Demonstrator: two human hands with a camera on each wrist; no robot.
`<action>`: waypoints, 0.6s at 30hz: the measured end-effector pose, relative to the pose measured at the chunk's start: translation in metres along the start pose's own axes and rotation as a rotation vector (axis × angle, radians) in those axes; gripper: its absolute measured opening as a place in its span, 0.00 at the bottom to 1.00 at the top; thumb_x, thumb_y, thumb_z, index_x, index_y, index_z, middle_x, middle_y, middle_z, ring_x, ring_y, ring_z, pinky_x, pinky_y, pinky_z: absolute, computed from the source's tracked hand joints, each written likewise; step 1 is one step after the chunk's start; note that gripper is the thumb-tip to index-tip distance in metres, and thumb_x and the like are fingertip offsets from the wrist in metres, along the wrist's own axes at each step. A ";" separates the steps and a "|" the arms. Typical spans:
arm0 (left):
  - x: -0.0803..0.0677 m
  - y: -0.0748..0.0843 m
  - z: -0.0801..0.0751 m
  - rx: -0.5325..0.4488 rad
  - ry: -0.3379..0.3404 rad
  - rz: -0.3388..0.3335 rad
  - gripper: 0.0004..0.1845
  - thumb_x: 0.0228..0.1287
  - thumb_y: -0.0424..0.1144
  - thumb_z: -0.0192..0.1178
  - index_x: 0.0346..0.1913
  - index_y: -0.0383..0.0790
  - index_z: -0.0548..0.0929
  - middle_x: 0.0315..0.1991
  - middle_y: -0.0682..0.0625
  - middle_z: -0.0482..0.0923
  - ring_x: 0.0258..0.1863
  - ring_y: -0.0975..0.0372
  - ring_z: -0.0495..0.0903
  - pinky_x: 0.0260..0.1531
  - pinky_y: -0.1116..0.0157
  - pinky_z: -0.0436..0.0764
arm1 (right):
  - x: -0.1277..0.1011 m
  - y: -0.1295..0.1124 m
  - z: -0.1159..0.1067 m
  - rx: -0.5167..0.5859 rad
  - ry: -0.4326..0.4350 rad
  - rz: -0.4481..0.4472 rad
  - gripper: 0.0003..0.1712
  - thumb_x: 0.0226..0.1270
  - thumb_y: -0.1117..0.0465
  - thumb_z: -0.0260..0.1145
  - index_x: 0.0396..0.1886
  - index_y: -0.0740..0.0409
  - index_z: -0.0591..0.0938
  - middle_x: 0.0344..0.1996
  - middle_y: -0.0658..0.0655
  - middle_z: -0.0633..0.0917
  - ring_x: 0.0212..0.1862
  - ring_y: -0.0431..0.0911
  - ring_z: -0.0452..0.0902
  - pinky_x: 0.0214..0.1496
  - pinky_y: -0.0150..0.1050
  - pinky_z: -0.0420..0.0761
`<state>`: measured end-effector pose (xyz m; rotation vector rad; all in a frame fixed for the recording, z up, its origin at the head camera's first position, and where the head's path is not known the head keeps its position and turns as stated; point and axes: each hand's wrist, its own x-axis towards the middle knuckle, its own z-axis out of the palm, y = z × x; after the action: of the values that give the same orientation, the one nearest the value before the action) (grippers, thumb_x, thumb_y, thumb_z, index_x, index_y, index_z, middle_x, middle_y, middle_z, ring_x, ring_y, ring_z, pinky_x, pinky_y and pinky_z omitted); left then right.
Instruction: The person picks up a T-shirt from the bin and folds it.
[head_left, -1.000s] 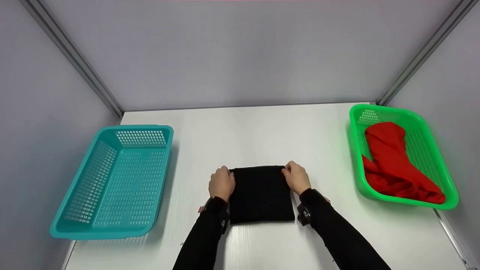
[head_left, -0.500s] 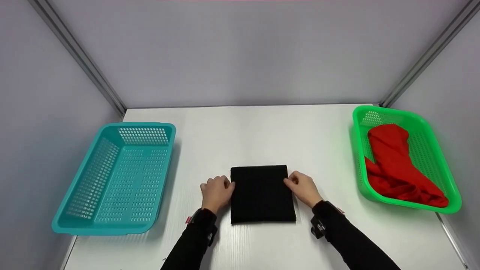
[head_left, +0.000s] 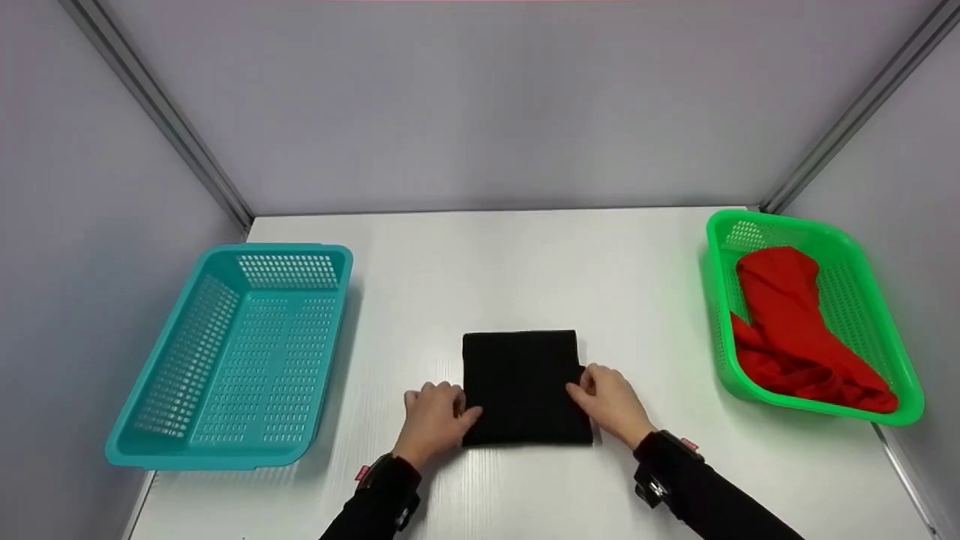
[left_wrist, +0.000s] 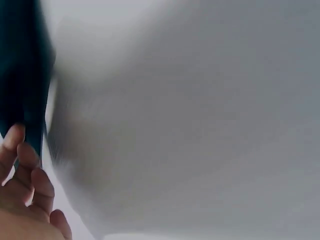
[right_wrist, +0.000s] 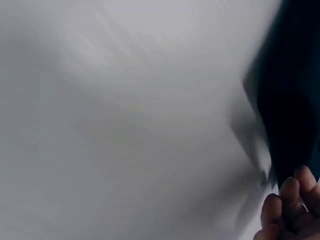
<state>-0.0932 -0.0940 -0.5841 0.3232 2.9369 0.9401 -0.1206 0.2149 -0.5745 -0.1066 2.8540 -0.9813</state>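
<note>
so both my hands slid back to the near corners, left hand (head_left: 433, 420) and right hand (head_left: 611, 403) pinching the folded black cloth (head_left: 523, 386), next fold looks close

Bright, even head view; both wrist views blurred.

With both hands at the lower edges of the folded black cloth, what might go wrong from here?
1. The left hand and right hand hold only the near side edges of the folded black cloth; if it is lifted, the far layers may sag and unfold.
2. Each grip looks shallow, fingers just at the edge, so a layer may slip out.
3. The teal basket stands off to the left, so a carry there could loosen the fold.
</note>
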 end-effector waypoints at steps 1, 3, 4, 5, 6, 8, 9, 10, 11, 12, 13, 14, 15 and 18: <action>-0.004 0.000 0.001 0.006 -0.017 0.006 0.18 0.67 0.48 0.70 0.25 0.48 0.74 0.25 0.57 0.68 0.30 0.60 0.66 0.42 0.53 0.61 | -0.005 0.000 0.000 -0.011 -0.014 -0.004 0.14 0.69 0.59 0.72 0.27 0.55 0.75 0.24 0.50 0.74 0.29 0.44 0.68 0.35 0.41 0.70; -0.011 0.001 0.003 0.029 -0.028 0.017 0.17 0.68 0.45 0.69 0.25 0.48 0.74 0.25 0.57 0.69 0.31 0.59 0.67 0.44 0.52 0.62 | -0.013 0.002 0.001 -0.024 -0.029 -0.020 0.14 0.68 0.61 0.72 0.26 0.54 0.76 0.22 0.49 0.74 0.29 0.43 0.68 0.34 0.40 0.70; -0.013 0.001 0.003 0.038 -0.023 0.021 0.17 0.68 0.44 0.69 0.25 0.47 0.74 0.26 0.57 0.69 0.31 0.59 0.67 0.44 0.51 0.63 | -0.015 0.002 0.002 -0.028 -0.029 -0.035 0.14 0.68 0.61 0.72 0.26 0.54 0.76 0.22 0.48 0.74 0.28 0.43 0.68 0.34 0.40 0.70; -0.015 0.002 0.003 0.042 -0.020 0.026 0.17 0.68 0.44 0.69 0.26 0.47 0.74 0.26 0.57 0.69 0.31 0.59 0.67 0.45 0.51 0.63 | -0.018 0.002 0.002 -0.032 -0.029 -0.047 0.14 0.68 0.62 0.72 0.26 0.54 0.76 0.22 0.48 0.74 0.28 0.43 0.68 0.34 0.40 0.70; -0.017 0.003 0.003 0.049 -0.021 0.030 0.17 0.68 0.45 0.69 0.26 0.47 0.73 0.26 0.57 0.69 0.31 0.59 0.67 0.45 0.50 0.63 | -0.021 0.002 0.001 -0.034 -0.024 -0.063 0.14 0.68 0.62 0.72 0.25 0.54 0.76 0.21 0.47 0.74 0.28 0.42 0.68 0.33 0.40 0.70; -0.022 0.005 0.003 0.054 -0.038 0.035 0.19 0.67 0.48 0.69 0.25 0.48 0.72 0.25 0.57 0.67 0.31 0.59 0.66 0.45 0.50 0.64 | -0.027 0.003 0.000 -0.041 -0.029 -0.072 0.15 0.68 0.61 0.72 0.24 0.53 0.76 0.20 0.47 0.73 0.27 0.42 0.68 0.33 0.40 0.70; -0.025 0.005 0.003 0.054 -0.049 0.039 0.20 0.67 0.50 0.69 0.24 0.48 0.72 0.25 0.58 0.67 0.31 0.59 0.66 0.45 0.50 0.63 | -0.031 0.004 -0.001 -0.046 -0.037 -0.068 0.16 0.68 0.59 0.73 0.23 0.52 0.75 0.20 0.46 0.73 0.27 0.42 0.68 0.33 0.40 0.70; -0.027 0.005 0.003 0.047 -0.061 0.044 0.20 0.66 0.50 0.70 0.24 0.48 0.71 0.25 0.58 0.66 0.31 0.60 0.65 0.45 0.50 0.63 | -0.035 0.005 -0.002 -0.048 -0.049 -0.062 0.17 0.67 0.57 0.73 0.22 0.51 0.75 0.20 0.46 0.73 0.27 0.42 0.68 0.33 0.39 0.69; -0.030 0.005 0.004 0.040 -0.071 0.048 0.21 0.65 0.50 0.70 0.23 0.48 0.71 0.25 0.58 0.65 0.31 0.60 0.65 0.45 0.50 0.63 | -0.039 0.006 -0.003 -0.047 -0.064 -0.056 0.18 0.66 0.55 0.74 0.21 0.51 0.75 0.20 0.46 0.73 0.27 0.42 0.68 0.33 0.39 0.69; -0.032 0.005 0.004 0.037 -0.078 0.050 0.21 0.65 0.49 0.70 0.23 0.49 0.70 0.25 0.58 0.65 0.31 0.60 0.65 0.45 0.51 0.63 | -0.043 0.007 -0.004 -0.042 -0.083 -0.054 0.19 0.65 0.54 0.74 0.20 0.51 0.75 0.20 0.45 0.73 0.27 0.42 0.68 0.33 0.39 0.69; -0.034 0.005 0.004 0.027 -0.081 0.054 0.20 0.65 0.48 0.70 0.23 0.49 0.71 0.25 0.59 0.65 0.31 0.60 0.65 0.45 0.51 0.62 | -0.047 0.008 -0.005 -0.037 -0.106 -0.052 0.20 0.65 0.53 0.74 0.19 0.51 0.75 0.20 0.45 0.73 0.27 0.41 0.67 0.33 0.38 0.69; -0.036 0.004 0.004 0.022 -0.085 0.055 0.20 0.65 0.47 0.70 0.22 0.49 0.71 0.25 0.59 0.65 0.32 0.61 0.65 0.45 0.51 0.62 | -0.051 0.009 -0.005 -0.030 -0.128 -0.056 0.20 0.64 0.53 0.74 0.19 0.51 0.75 0.20 0.45 0.72 0.27 0.41 0.67 0.33 0.38 0.68; -0.037 0.004 0.004 0.018 -0.084 0.058 0.19 0.65 0.46 0.70 0.22 0.49 0.71 0.25 0.59 0.65 0.32 0.61 0.65 0.45 0.51 0.62 | -0.053 0.010 -0.006 -0.026 -0.146 -0.062 0.19 0.64 0.53 0.74 0.19 0.50 0.75 0.20 0.45 0.72 0.27 0.41 0.67 0.32 0.37 0.68; -0.040 0.003 0.003 0.019 -0.079 0.069 0.18 0.66 0.44 0.70 0.23 0.49 0.72 0.26 0.59 0.66 0.32 0.61 0.64 0.44 0.51 0.62 | -0.058 0.013 -0.007 -0.031 -0.171 -0.108 0.18 0.64 0.56 0.74 0.20 0.51 0.75 0.21 0.44 0.71 0.27 0.39 0.65 0.35 0.38 0.67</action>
<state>-0.0534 -0.0984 -0.5853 0.4552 2.8813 0.8863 -0.0649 0.2352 -0.5718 -0.3344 2.7314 -0.8993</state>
